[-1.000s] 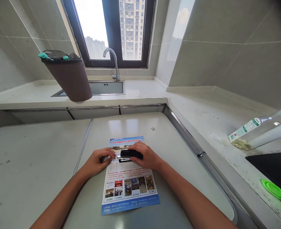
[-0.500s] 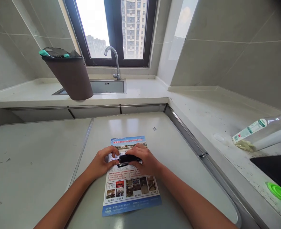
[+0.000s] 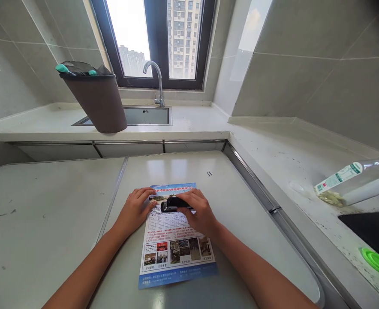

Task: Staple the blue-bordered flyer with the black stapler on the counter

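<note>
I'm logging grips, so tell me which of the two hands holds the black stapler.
The right hand holds the black stapler; the left hand is at the upper left of the printed sheet, apart from the stapler.

Head cam: faces fwd/down, tabletop (image 3: pixel 61 206) close, window (image 3: pixel 160 43) at top.

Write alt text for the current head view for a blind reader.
A person's right hand holds a black stapler over a printed flyer on a pale table, the left hand at the flyer's left edge. Behind, a brown bin stands on a counter near a window.
</note>
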`<state>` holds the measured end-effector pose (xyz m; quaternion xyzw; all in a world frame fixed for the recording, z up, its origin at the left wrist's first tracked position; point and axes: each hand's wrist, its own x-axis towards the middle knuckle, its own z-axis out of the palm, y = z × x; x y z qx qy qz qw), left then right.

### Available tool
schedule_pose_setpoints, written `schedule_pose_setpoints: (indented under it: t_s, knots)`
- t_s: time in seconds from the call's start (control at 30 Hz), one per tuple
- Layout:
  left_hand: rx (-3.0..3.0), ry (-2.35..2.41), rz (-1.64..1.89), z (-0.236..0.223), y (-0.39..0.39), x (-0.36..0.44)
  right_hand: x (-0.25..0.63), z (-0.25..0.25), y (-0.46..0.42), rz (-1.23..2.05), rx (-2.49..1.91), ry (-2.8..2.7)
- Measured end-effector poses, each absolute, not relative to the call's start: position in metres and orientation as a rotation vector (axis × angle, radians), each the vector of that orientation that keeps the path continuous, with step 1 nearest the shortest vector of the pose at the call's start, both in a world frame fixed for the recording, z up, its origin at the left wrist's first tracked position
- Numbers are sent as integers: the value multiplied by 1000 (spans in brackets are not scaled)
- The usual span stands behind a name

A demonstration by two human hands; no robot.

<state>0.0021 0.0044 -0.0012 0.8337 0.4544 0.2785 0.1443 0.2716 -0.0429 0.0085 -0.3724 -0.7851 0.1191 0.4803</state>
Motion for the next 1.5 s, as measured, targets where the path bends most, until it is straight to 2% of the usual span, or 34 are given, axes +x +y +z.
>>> schedule_pose_setpoints:
  t_s: [0.1,0.17,0.27,0.47,0.67,1.13,1.5]
  knots:
    - [2496,1450,649,-9,6,3,281,8,-39,230,-1062,-1849]
    - [2533,1395,503,-11,5,2,286,8,-37,175,-1131,-1830]
    - [2506,1334,462,-9,3,-3,292,7,-34,109,-1188,-1812]
    - [2298,1298,778,-4,8,-8,313,5,-21,-13,-1377,-1704]
    - [2058,1310,1060,-6,15,-15,330,-6,-7,3,-1492,-1632]
    - [1780,1282,1221,-2,17,-19,323,-6,-9,118,-1448,-1822]
    - [1710,1326,1248,-8,19,-21,320,7,-20,324,-1254,-2084]
